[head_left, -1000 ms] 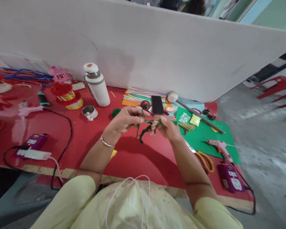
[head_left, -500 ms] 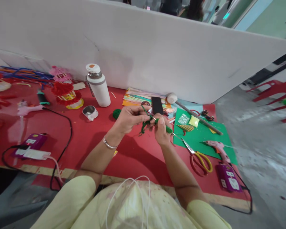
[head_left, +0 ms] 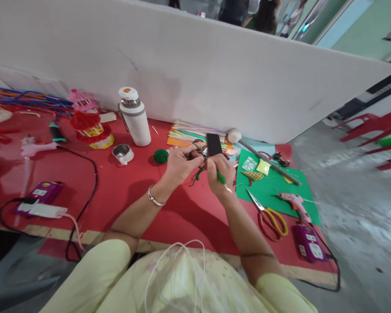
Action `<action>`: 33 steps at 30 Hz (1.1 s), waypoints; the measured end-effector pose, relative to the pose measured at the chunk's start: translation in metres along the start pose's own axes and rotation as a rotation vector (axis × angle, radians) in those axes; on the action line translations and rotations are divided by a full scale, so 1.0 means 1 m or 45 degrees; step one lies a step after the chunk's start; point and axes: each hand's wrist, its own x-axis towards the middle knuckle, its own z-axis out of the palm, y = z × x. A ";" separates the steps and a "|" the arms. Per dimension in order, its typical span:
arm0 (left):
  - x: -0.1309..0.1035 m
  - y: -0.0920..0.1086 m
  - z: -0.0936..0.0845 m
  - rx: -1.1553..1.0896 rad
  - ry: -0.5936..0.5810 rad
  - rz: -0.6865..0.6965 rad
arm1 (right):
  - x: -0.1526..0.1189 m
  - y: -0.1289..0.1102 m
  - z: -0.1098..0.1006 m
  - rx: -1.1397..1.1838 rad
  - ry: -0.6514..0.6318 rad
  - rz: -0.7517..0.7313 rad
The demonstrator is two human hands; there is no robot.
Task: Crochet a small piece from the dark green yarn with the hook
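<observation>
Over the middle of the red table, my left hand (head_left: 183, 163) pinches green yarn (head_left: 198, 174), whose loose ends hang below the fingers. My right hand (head_left: 220, 174) is closed round a crochet hook with a green handle (head_left: 220, 177), its tip close to the left fingertips and partly hidden by the fingers. The two hands almost touch. A ball of dark green yarn (head_left: 160, 156) lies just left of my left hand. Behind the hands is a black phone (head_left: 214, 144).
White bottle (head_left: 135, 117) and metal cup (head_left: 123, 153) stand to the left. Scissors (head_left: 269, 217), a glue gun (head_left: 295, 202) and a green sheet (head_left: 263, 191) are at the right. Red-and-pink paper craft (head_left: 89, 126), another glue gun (head_left: 41, 148) and cables lie far left.
My right hand has turned, tilting the hook's handle more steeply toward me. My left hand has shifted slightly, uncovering more of the yarn ball.
</observation>
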 end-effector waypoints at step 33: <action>0.011 0.021 -0.036 -0.012 -0.519 -0.445 | 0.033 -0.002 -0.069 -0.118 -0.530 -0.785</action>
